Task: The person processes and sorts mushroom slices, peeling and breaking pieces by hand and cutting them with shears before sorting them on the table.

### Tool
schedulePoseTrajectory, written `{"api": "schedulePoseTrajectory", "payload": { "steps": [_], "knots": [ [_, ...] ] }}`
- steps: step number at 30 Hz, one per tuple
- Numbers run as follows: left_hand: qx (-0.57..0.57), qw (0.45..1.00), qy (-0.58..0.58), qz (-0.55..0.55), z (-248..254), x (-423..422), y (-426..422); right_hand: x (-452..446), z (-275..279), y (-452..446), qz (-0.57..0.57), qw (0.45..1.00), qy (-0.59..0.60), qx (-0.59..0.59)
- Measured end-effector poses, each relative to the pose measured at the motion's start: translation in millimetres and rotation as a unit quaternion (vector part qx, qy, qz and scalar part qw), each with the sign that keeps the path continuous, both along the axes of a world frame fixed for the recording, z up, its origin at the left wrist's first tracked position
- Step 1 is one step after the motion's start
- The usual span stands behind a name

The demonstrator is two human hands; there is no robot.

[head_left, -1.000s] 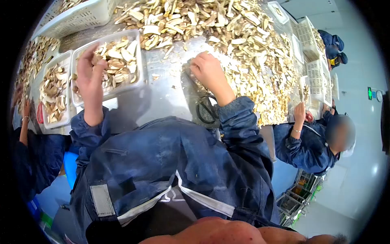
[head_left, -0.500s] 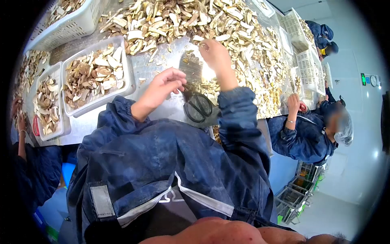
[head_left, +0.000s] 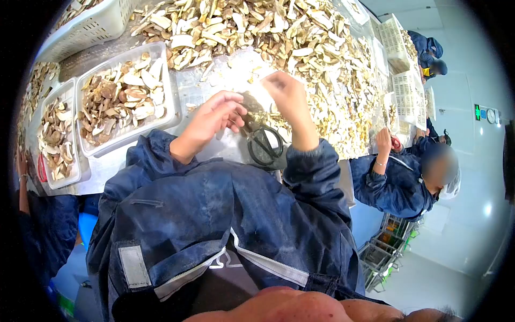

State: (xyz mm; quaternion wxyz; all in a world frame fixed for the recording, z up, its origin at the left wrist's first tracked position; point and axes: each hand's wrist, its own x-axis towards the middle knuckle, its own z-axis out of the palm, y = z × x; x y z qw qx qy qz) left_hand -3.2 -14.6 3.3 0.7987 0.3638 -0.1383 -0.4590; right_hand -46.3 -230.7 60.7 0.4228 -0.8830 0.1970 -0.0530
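Observation:
My left hand (head_left: 213, 121) is over the metal table (head_left: 188, 88), fingers curled, with nothing I can make out between them. To its right, my right hand (head_left: 284, 96) has its fingers bent together at the edge of the mushroom slices (head_left: 322, 75); whatever it may hold is too blurred to see. Black-handled scissors (head_left: 265, 146) lie on the table just below and between both hands. A clear tray (head_left: 173, 104) of brown and white slices stands left of my left hand.
A second tray (head_left: 78, 161) with red-handled scissors (head_left: 42, 167) is at the far left. A white basket (head_left: 102, 27) stands at the upper left. At right are more baskets (head_left: 405, 91) and a co-worker (head_left: 402, 177); another person's arm (head_left: 22, 182) shows at the left edge.
My left hand has moved from above the tray rightward to the table's middle, near my right hand. My right hand reached up to the pile and has come back down slightly.

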Motion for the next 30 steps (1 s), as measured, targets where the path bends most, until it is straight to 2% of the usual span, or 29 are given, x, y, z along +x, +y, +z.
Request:
{"api": "schedulePoseTrajectory", "payload": {
  "steps": [1,2,3,5,6,8,11,15,21,30],
  "knots": [
    [-0.013,0.999,0.051,-0.008,2,-2,0,-10,14,21,-0.002,0.998,0.011,0.063],
    [-0.022,0.995,0.093,-0.019,1,-3,0,-20,7,33,0.044,0.988,-0.044,0.142],
    [-0.038,0.99,0.129,-0.038,0,-3,1,-28,2,46,0.044,0.98,-0.046,0.188],
    [-0.072,0.974,0.199,-0.085,-4,-1,1,-39,5,60,0.033,0.995,-0.08,-0.05],
    [0.003,0.983,0.176,-0.058,3,-4,2,-45,1,59,0.023,0.987,-0.091,-0.127],
    [0.029,0.987,0.137,-0.078,1,-2,8,-61,-17,51,0.004,0.955,-0.101,-0.278],
    [0.064,0.989,0.108,-0.08,14,-11,5,-76,-39,36,-0.026,0.925,-0.095,-0.368],
    [0.037,0.992,0.076,-0.092,6,-12,3,-75,-55,11,-0.071,0.893,-0.086,-0.436],
    [0.046,0.994,0.052,-0.089,7,-14,4,-98,-86,-37,-0.142,0.883,-0.086,-0.44],
    [0.048,0.993,0.039,-0.098,2,-17,-2,-182,-86,-90,-0.17,0.877,-0.078,-0.441]
  ]
}}
